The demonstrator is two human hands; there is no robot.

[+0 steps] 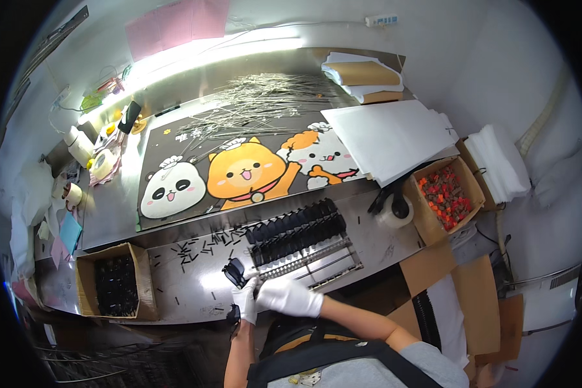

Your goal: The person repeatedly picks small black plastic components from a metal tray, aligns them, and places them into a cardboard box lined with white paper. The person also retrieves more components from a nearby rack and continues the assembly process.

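Piece [233, 272], black: one, at 11 o'clock of the left hand [244, 300], whose gloved fingers are drawn together on it, seemingly to steady it. Right hand [289, 297]: gloved, curled, meeting the left; its grip cannot be told, the fingertips being hidden. Dark item [233, 314]: at the left wrist; held or worn, unclear. Rack [307, 262]: metal, 1 o'clock of the hands, probably set close for easy reach; carries black parts [297, 227] in rows, presumably to keep them ordered. Sticks [204, 247]: small, black, scattered at 10 o'clock on the tabletop [181, 284]. Left box [146, 294]: cardboard, black contents, 9 o'clock. Right box [474, 186]: cardboard, red-orange contents, 2 o'clock; roll [388, 218] stands in the way, between it and the rack. Mat [242, 171]: cartoon animals, 12 o'clock; thin rods [265, 97] strewn over its far part. Sheets [391, 139]: white, 1 o'clock, covering the mat's right end.
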